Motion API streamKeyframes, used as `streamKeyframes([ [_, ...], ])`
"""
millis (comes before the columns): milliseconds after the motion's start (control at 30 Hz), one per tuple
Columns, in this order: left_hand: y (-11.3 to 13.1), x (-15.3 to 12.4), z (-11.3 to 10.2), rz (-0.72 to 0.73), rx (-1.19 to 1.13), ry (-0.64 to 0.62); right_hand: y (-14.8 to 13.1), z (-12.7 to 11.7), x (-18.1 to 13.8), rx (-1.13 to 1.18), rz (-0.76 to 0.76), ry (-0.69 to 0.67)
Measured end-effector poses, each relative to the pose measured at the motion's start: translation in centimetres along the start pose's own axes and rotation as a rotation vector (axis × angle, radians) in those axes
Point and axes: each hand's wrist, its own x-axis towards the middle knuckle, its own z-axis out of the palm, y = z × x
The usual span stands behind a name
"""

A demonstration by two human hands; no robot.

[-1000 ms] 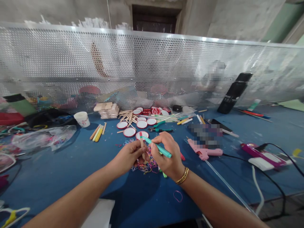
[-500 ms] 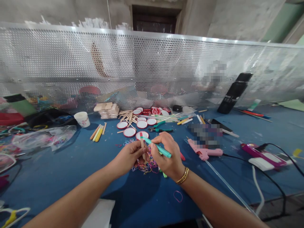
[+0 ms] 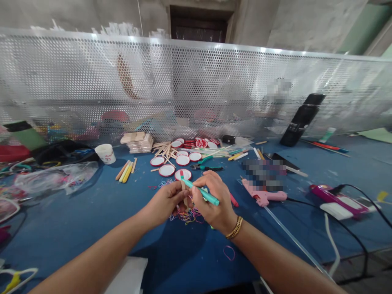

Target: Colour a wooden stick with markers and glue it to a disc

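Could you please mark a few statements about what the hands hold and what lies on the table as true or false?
1. The left hand holds a wooden stick. True.
2. The right hand holds scissors. False: it holds a teal marker.
3. The pink glue gun lies right of the hands. True.
4. The paper cup lies on its side. False: it stands upright.
5. The table is red. False: it is blue.

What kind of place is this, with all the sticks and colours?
Probably a craft workbench: a pink glue gun, flat wooden craft sticks and round red-rimmed white discs lie on the blue table behind a perforated metal screen.
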Motion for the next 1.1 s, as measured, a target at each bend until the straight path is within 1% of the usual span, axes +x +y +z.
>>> streamKeyframes([
  [267,-0.24,0.01,-0.01,0.009,0.003,-0.008,0.14,-0.01,-0.02,0.005,0.003,-0.015],
  [567,-0.12,0.03,-0.14,-0.008,0.036,0.009,0.13,-0.45,0.18,-0.017,0.023,0.025],
  [700,-0.13,0.02,-0.07,-0.007,0.001,0.009,0.06,-0.16,0.01,-0.005,-0.007,0.014],
  [867,-0.29,0.04,-0.06,0.002,-0.031,0.002,0.09,0.08,-0.05,-0.003,0.003,-0.002],
  [1100,-0.19,0.05,-0.2,-0.005,0.02,0.017,0.17,-0.39,0.13,-0.012,0.033,0.001],
])
